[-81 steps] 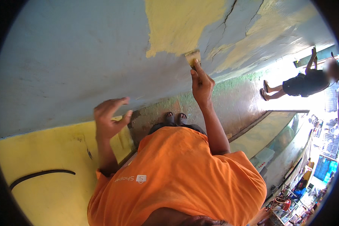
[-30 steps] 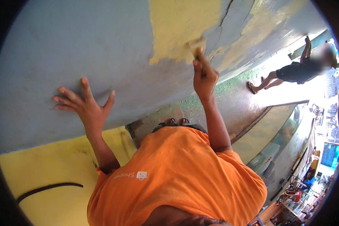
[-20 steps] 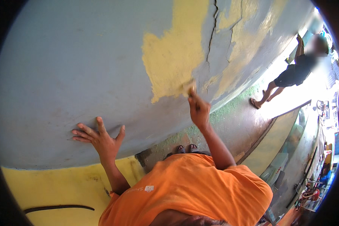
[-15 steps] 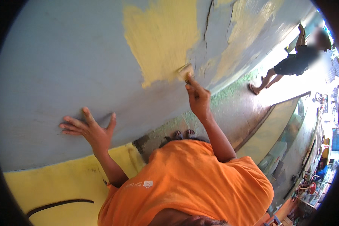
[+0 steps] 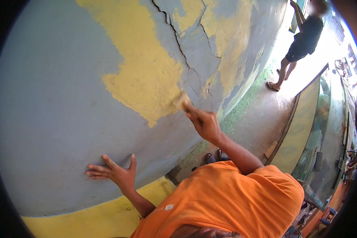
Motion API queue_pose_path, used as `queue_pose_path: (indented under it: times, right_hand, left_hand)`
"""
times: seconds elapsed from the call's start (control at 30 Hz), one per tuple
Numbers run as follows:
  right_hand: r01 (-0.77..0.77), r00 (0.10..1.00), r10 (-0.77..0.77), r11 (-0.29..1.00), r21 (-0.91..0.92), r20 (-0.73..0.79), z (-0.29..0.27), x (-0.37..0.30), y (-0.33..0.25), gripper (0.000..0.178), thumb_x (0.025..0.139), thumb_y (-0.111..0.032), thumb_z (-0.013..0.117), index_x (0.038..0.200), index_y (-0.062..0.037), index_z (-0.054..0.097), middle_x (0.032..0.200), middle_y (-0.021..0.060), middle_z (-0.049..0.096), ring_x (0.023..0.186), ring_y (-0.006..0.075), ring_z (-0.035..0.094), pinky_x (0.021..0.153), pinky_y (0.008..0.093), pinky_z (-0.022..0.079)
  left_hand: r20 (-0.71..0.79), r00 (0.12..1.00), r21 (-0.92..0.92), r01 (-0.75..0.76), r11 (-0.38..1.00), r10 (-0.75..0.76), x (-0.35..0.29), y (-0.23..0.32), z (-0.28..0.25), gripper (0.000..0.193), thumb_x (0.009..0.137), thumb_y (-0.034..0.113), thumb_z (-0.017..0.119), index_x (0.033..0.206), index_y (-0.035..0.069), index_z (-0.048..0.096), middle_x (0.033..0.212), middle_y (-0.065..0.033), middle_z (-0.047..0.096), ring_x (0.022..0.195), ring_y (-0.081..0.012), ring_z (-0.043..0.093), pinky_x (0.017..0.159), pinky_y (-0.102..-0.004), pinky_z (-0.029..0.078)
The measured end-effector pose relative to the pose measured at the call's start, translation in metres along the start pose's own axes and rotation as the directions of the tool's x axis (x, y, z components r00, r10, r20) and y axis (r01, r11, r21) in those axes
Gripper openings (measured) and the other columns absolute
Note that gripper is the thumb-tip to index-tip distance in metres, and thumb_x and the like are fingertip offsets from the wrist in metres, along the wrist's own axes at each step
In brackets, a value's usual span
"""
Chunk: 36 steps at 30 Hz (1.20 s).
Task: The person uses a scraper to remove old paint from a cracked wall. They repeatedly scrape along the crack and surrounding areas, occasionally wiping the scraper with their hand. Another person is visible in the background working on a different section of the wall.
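Note:
My right hand (image 5: 203, 123) is closed round a small, flat, scraper-like tool (image 5: 181, 100) with a pale yellowish head. Motion blurs the tool, and my fingers hide its handle. Its head is against the blue-grey wall (image 5: 63, 79), at the lower right edge of a rough yellow patch (image 5: 141, 79). Lower left, my left hand (image 5: 114, 171) rests on the wall, fingers spread and holding nothing. A long dark crack (image 5: 174, 33) runs down the wall just right of the yellow patch.
More yellow patches (image 5: 232, 51) and a thinner crack lie farther right. Below runs a yellow band (image 5: 103, 210). A person in dark clothes (image 5: 305, 37) stands at the upper right by the wall. Long panels (image 5: 301, 127) lean along the walkway's right side.
The view has shifted, showing the wall lower and turned. The tool has moved along the lower right edge of the yellow patch. My left hand stays spread on the wall.

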State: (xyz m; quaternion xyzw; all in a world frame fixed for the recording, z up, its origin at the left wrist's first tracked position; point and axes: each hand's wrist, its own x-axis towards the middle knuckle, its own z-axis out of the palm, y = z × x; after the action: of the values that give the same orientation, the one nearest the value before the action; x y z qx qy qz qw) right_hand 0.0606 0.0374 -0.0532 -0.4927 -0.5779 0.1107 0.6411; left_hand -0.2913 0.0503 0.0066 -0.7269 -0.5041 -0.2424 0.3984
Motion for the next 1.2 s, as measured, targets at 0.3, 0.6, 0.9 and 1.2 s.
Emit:
queue_pose_path:
  times: [0.3,0.6,0.9,1.2]
  right_hand:
    - [-0.27,0.957,0.279,0.957,-0.106,0.076,0.003,-0.016,-0.003,0.046,0.098,-0.013,0.07,0.143,-0.0225,0.064,0.088,0.0182,0.071,0.066,0.0303,0.068,0.062,0.0386,0.054]
    - [-0.099,0.994,0.103,0.99,-0.104,0.028,0.0,-0.01,0.004,0.042,0.098,-0.011,0.07,0.14,-0.0164,0.066,0.091,0.0175,0.075,0.07,0.0265,0.072,0.065,0.0365,0.056]
    - [-0.15,0.987,0.151,0.988,-0.025,0.056,-0.004,-0.011,0.003,0.046,0.098,-0.015,0.071,0.143,-0.024,0.064,0.084,0.0157,0.073,0.064,0.0301,0.068,0.062,0.0376,0.055]
    - [-0.104,0.995,0.105,0.994,-0.029,0.006,0.002,-0.007,0.001,0.044,0.099,-0.015,0.069,0.142,-0.0236,0.064,0.09,0.016,0.074,0.063,0.0313,0.068,0.061,0.0404,0.054]
  left_hand:
    - [0.03,0.999,0.0,0.033,0.999,-0.033,-0.008,-0.005,0.007,0.126,0.072,0.076,0.076,0.168,0.026,0.012,0.17,-0.0258,-0.019,0.154,-0.0521,-0.021,0.113,-0.0793,-0.009]
    - [-0.011,0.999,0.014,0.034,0.999,-0.034,-0.003,0.005,0.003,0.128,0.071,0.075,0.078,0.168,0.021,0.015,0.17,-0.0273,-0.016,0.154,-0.0543,-0.019,0.113,-0.0787,-0.008]
    - [0.041,0.998,0.0,0.047,0.999,-0.047,-0.007,-0.001,0.008,0.126,0.073,0.074,0.077,0.169,0.029,0.008,0.17,-0.0254,-0.02,0.154,-0.0525,-0.022,0.113,-0.0787,-0.009]
    - [0.024,0.999,-0.003,0.041,0.999,-0.041,-0.002,0.001,0.005,0.124,0.075,0.075,0.074,0.168,0.03,0.006,0.17,-0.0246,-0.021,0.154,-0.052,-0.023,0.113,-0.0791,-0.009]
